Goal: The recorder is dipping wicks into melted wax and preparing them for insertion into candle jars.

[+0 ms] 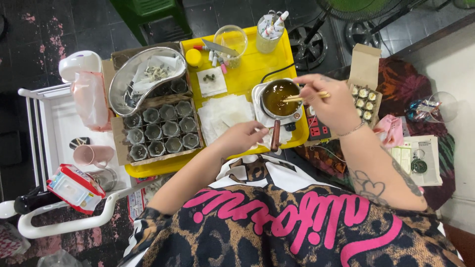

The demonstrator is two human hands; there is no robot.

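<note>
Right hand pinches wooden sticks in amber liquid; left hand grips the round metal pot's wooden handle

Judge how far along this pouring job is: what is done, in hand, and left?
Done: small filled cups sit in the open box. In hand: the left hand is at the pot's handle while the right hand stirs amber liquid in the pot with a stick. Left: the grey moulds look unfilled.
</note>
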